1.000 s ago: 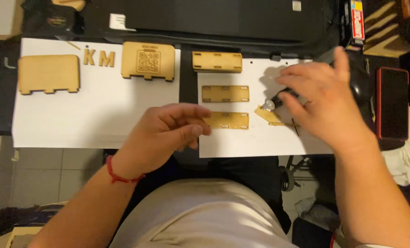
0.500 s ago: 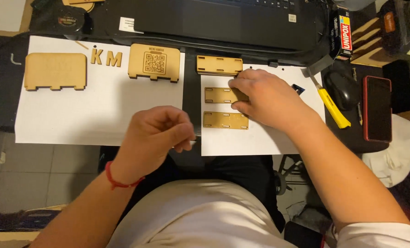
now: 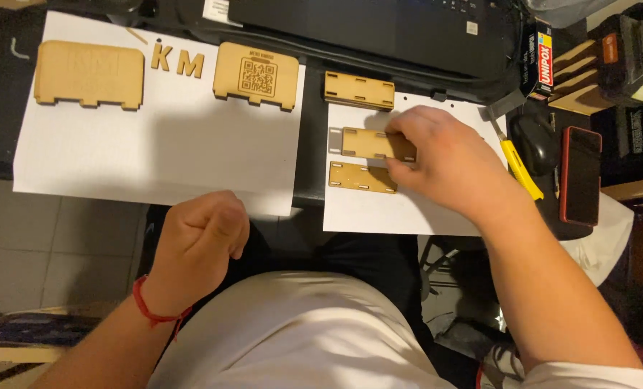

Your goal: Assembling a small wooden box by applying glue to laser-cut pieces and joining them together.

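Head view: the right hand (image 3: 448, 162) pinches the right end of the middle slotted strip (image 3: 370, 142), a thin tan wooden piece lying on the right paper sheet (image 3: 401, 212). This strip lies between a like strip above it (image 3: 359, 89), which sits on the dark worktop (image 3: 311, 137) just off the sheet's top edge, and another strip just below it (image 3: 362, 177), close but apart.

The left hand (image 3: 200, 238) is clenched in a loose fist, holding nothing that shows, near the lower edge of the left paper sheet (image 3: 156, 144).

To handle the strip well, I judge a light grip at its edges is best, keeping it flat so the thin tabs do not snap.

The strip is pale, flat, oblong, with small slots and notched ends. A yellow utility knife (image 3: 520, 169) lies just right of the right sheet.
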